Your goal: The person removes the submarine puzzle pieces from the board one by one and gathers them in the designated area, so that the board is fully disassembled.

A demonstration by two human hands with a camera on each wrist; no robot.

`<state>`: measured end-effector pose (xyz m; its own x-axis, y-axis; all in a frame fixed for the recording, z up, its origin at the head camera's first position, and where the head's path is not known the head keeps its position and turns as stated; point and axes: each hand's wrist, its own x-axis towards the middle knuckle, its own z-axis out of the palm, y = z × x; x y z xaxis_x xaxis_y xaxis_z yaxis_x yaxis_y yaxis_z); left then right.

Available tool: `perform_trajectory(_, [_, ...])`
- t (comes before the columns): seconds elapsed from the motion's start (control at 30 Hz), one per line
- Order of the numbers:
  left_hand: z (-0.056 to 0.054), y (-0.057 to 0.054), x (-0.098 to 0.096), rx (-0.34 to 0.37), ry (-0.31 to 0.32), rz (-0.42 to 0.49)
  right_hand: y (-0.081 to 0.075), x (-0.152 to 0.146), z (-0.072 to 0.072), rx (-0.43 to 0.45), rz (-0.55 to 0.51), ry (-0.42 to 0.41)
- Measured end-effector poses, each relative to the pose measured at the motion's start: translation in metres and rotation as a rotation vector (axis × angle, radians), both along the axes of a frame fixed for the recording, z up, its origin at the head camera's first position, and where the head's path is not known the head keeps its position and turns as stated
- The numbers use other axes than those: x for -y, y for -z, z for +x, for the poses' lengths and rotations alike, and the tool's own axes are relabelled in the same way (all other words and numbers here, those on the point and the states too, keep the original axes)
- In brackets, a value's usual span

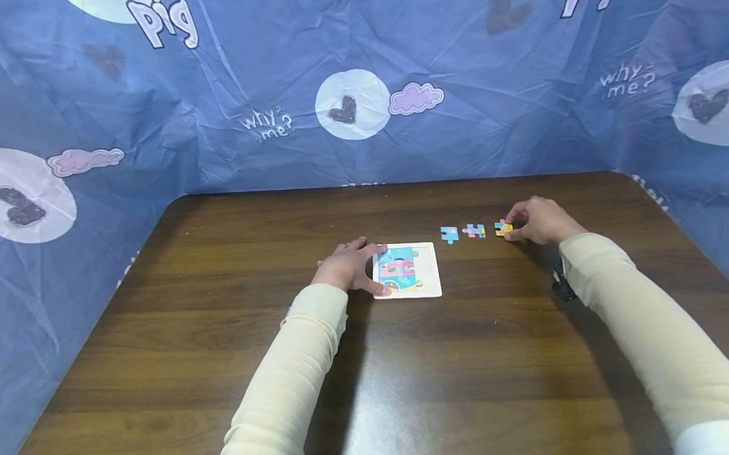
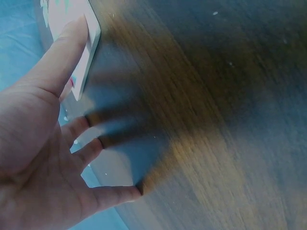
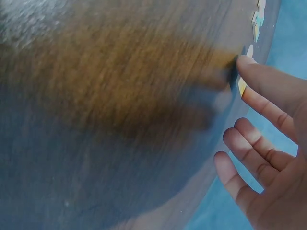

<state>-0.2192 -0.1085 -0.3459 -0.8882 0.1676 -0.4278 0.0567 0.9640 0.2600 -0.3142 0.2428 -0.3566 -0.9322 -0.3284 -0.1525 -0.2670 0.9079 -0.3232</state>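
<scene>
Head view, tray (image 1: pixel 429 272): part-filled, left hand (image 1: pixel 349 265) touching its left side; a bump could skid it imo.
Head view, yellow piece (image 1: pixel 502 228): right of the blue piece (image 1: pixel 450 235) and middle piece (image 1: pixel 477 231), in the right hand (image 1: pixel 541 221); it's thin, so a weak pinch might drop it.
Left wrist, thumb: flat on the tray, other fingers spread, not clamped.
Right wrist, pinch: thumb and index on the yellow piece, other fingers loosely bent; can't tell if it's lifted.
</scene>
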Motion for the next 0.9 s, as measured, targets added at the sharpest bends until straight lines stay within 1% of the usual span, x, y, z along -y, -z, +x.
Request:
perform_trajectory(0.2, [-0.0001, 0.0011, -0.0005, 0.0, 0.002, 0.003, -0.0002, 0.0008, 0.0001, 0.028, 0.001, 0.021])
perform_trajectory(0.4, [-0.0012, 0.0024, 0.0005, 0.002, 0.012, -0.001, 0.0002, 0.0018, -0.0008, 0.055, -0.015, 0.015])
perform_trajectory(0.57, [-0.0011, 0.0012, -0.0011, 0.005, 0.015, 0.008, 0.0019, -0.0028, -0.0008, 0.04, -0.026, 0.002])
perform_trajectory(0.7, [-0.0001, -0.0002, -0.0018, 0.004, 0.011, 0.008, 0.0019, -0.0047, 0.001, 0.015, -0.048, -0.029])
perform_trajectory(0.9, [-0.0005, 0.0008, -0.0002, 0.004, 0.007, 0.012, -0.0017, 0.0009, 0.0088, -0.009, -0.139, -0.065])
